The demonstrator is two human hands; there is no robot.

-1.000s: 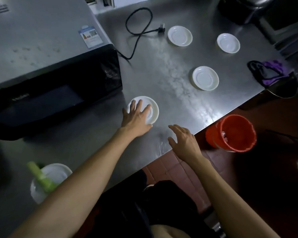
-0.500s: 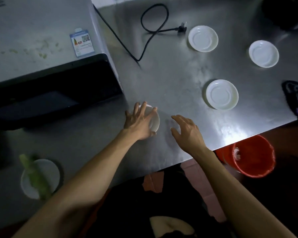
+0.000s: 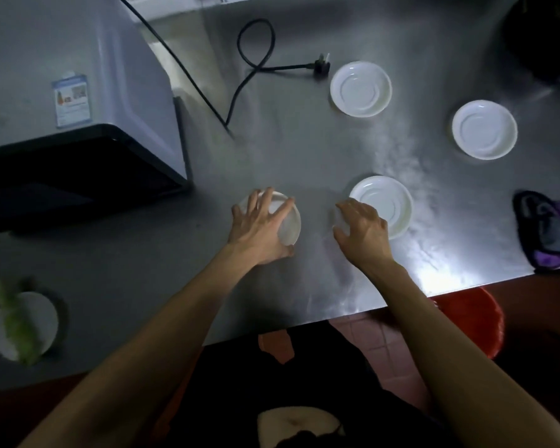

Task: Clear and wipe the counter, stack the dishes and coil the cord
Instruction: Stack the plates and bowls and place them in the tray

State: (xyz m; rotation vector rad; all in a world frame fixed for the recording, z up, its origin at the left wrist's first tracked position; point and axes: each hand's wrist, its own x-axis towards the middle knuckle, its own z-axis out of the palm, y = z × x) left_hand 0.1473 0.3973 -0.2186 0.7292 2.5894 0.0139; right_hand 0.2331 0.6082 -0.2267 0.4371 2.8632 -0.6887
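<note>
Your left hand (image 3: 259, 226) and right hand (image 3: 362, 231) are bare — forearms sleeveless, no rings or watch — above dark clothing.

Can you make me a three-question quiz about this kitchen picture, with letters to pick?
1. Where is the plug of the black cord?
A. beside the far saucer
B. inside the bucket
C. in the left hand

2. What colour is the bucket below the counter edge?
A. blue
B. red
C. yellow

3. What is the left hand doing?
A. lying flat on the counter
B. gripping a tilted saucer
C. holding the cloth

Answers:
1 A, the plug lies next to the far saucer.
2 B, its rim and wall show red.
3 B, fingers and thumb curl round the tilted saucer, while the right hand holds nothing.
</note>
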